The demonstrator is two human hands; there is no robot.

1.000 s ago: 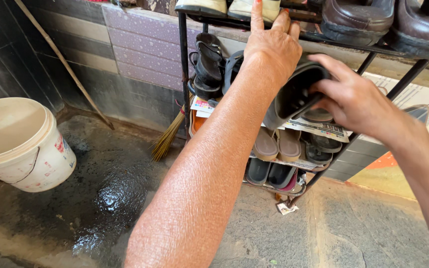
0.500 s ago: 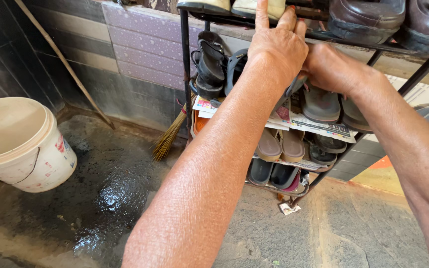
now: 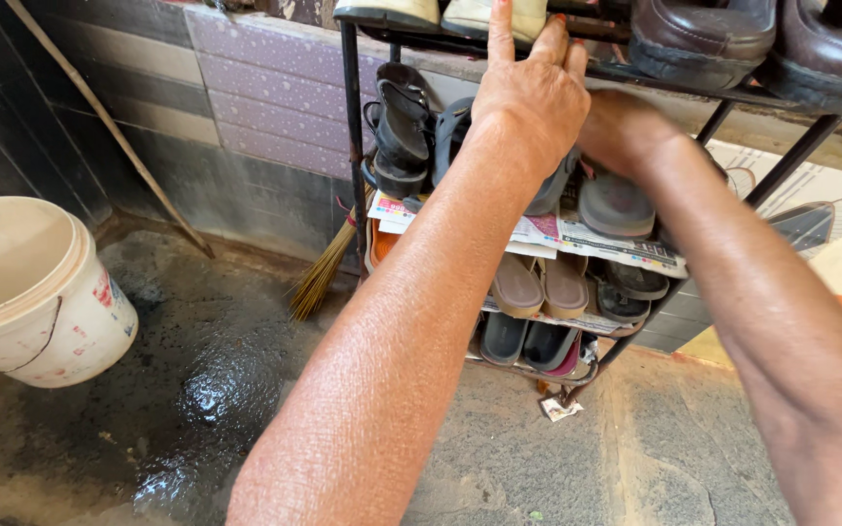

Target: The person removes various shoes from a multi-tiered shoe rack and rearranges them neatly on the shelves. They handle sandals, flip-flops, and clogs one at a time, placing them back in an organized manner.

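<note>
Wall: dark and mauve tiled wall [image 3: 246, 107] behind everything, meeting the floor at the left.
Floor: rough grey concrete floor [image 3: 655, 448], wet and glistening on the left side.
Rack: black metal shoe rack [image 3: 350, 146] with several tiers, standing against the wall; printed newspaper sheets [image 3: 616, 248] line a middle shelf.
Bucket: cream plastic bucket [image 3: 36, 292] on the wet floor, far left, well apart from the rack.
Left hand: left hand [image 3: 530, 93] raised flat against the rack's top edge, fingers stretched upward and spread, clasping nothing.
Right hand: right hand [image 3: 626, 127] reaches into the shelf just behind the left hand; its fingers are hidden, so I cannot tell its grip.
Shoes: brown leather shoes [image 3: 704, 34] on the top tier; black strappy sandals [image 3: 401, 127] upright on the shelf beside the left hand; grey slipper [image 3: 616, 205] just under the right hand.
Broom: straw broom [image 3: 319, 278] leaning by the rack's left leg.
</note>
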